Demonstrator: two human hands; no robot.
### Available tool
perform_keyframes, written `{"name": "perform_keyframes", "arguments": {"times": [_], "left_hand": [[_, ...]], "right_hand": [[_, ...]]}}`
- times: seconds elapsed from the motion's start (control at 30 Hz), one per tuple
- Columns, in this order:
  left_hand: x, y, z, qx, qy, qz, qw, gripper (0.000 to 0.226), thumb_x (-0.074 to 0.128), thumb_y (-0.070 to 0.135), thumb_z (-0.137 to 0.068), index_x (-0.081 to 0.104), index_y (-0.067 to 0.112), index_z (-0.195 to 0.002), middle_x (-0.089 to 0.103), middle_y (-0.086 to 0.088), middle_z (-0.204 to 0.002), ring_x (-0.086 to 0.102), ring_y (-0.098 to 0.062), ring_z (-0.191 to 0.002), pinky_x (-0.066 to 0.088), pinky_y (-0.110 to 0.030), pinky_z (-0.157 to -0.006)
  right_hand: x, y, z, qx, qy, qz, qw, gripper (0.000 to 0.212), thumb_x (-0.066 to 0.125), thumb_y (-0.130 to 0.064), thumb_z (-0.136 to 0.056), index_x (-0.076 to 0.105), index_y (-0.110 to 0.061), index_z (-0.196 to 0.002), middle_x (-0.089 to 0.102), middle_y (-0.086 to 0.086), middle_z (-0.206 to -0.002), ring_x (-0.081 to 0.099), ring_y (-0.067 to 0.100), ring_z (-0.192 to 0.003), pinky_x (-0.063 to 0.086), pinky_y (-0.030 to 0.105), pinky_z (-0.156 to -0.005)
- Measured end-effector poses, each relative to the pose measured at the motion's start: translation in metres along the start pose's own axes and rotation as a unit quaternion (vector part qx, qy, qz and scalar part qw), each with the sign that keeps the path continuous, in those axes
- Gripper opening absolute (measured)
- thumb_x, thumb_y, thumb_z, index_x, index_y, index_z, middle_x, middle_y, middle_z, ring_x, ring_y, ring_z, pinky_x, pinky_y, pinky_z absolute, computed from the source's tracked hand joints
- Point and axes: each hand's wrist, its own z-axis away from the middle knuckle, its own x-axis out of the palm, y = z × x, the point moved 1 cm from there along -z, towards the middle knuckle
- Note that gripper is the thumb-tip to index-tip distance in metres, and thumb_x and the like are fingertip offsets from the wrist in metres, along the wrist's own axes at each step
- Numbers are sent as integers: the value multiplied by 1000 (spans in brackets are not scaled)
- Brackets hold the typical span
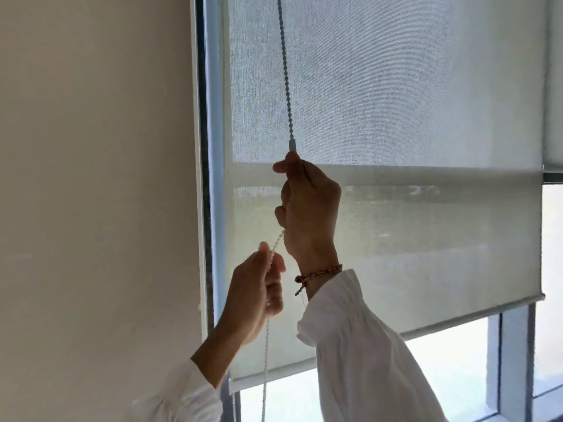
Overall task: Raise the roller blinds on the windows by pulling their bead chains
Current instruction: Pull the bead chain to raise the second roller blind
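Observation:
A pale translucent roller blind [426, 102] covers most of the window. Its bottom bar [457, 321] slants across the lower part of the view, with bare glass below it. A bead chain [285, 71] hangs down in front of the blind near its left side and ends in a small connector above my right hand. My right hand [307, 208] is raised and closed around the chain just below that connector. My left hand [256, 296] sits lower and to the left, pinching the white chain strand [265, 360] that drops below it.
A plain beige wall [91, 178] fills the left half. The window frame [210, 147] runs vertically beside the blind. A second blind [553, 86] hangs at the far right, its bottom edge higher up. A white window post [515, 354] stands at the lower right.

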Motion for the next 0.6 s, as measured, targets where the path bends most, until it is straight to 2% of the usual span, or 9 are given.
{"name": "perform_keyframes", "arguments": {"times": [0.07, 0.13, 0.2, 0.3, 0.33, 0.4, 0.47, 0.53, 0.6], "left_hand": [[-8, 12, -11, -5, 18, 25, 1000, 47, 35, 49, -86, 63, 18, -64, 51, 2, -52, 51, -10, -45, 44, -22, -41], [-9, 31, -23, 8, 30, 20, 999, 49, 28, 44, -93, 65, 13, -86, 65, -4, -77, 65, -14, -70, 53, -30, -61], [-2, 53, -31, 30, 16, 24, 999, 47, 25, 39, -96, 61, 8, -101, 67, -7, -93, 66, -16, -87, 55, -28, -74], [12, 87, -39, 74, -28, 54, 995, 41, 29, 34, -97, 58, 7, -104, 68, -8, -98, 67, -21, -93, 55, -30, -85], [17, 97, -40, 85, -45, 56, 994, 39, 31, 33, -97, 58, 7, -103, 68, -7, -96, 68, -20, -89, 56, -31, -83], [26, 109, -43, 89, -56, 23, 994, 34, 33, 32, -97, 59, 10, -99, 65, -2, -81, 63, -14, -69, 54, -25, -61], [33, 109, -46, 81, -27, -16, 996, 31, 35, 29, -97, 59, 13, -85, 50, 7, -57, 41, -6, -45, 34, -18, -40], [39, 100, -46, 100, 7, -21, 995, 37, 34, 27, -97, 49, 18, -65, 35, 11, -42, 23, -3, -35, 19, -16, -33], [43, 88, -45, 131, 29, -17, 991, 42, 33, 29, -97, 42, 23, -57, 32, 10, -37, 20, -3, -33, 15, -14, -32]], "right_hand": [[-3, 3, 2, -12, 16, 9, 1000, 30, 52, -21, -93, 64, -19, -66, 34, -14, -33, 28, 1, -30, 25, 14, -37], [-7, 12, 12, -33, 27, 50, 998, 30, 53, -21, -92, 65, -25, -65, 41, -16, -34, 35, -1, -34, 29, 19, -46], [-12, 26, 28, -36, 31, 74, 996, 29, 53, -18, -92, 65, -26, -67, 48, -17, -39, 40, -1, -39, 31, 23, -50], [-23, 51, 58, -35, 30, 104, 993, 25, 53, -18, -92, 66, -24, -71, 44, -12, -40, 33, 6, -40, 30, 28, -47], [-26, 58, 67, -30, 31, 111, 993, 24, 53, -18, -92, 66, -26, -73, 44, -12, -40, 32, 6, -39, 29, 27, -46], [-32, 70, 81, -22, 35, 123, 992, 24, 54, -19, -91, 67, -28, -75, 44, -13, -40, 31, 3, -38, 29, 25, -44], [-36, 76, 91, -23, 22, 131, 991, 24, 53, -20, -90, 68, -31, -74, 43, -13, -40, 30, 3, -38, 28, 24, -44], [-38, 79, 96, -3, 0, 117, 993, 28, 52, -16, -92, 68, -30, -72, 38, -11, -40, 27, 3, -39, 25, 22, -42], [-41, 81, 93, 65, -14, 74, 995, 31, 51, -14, -93, 67, -23, -69, 33, -11, -40, 25, 5, -37, 22, 20, -40]]}}
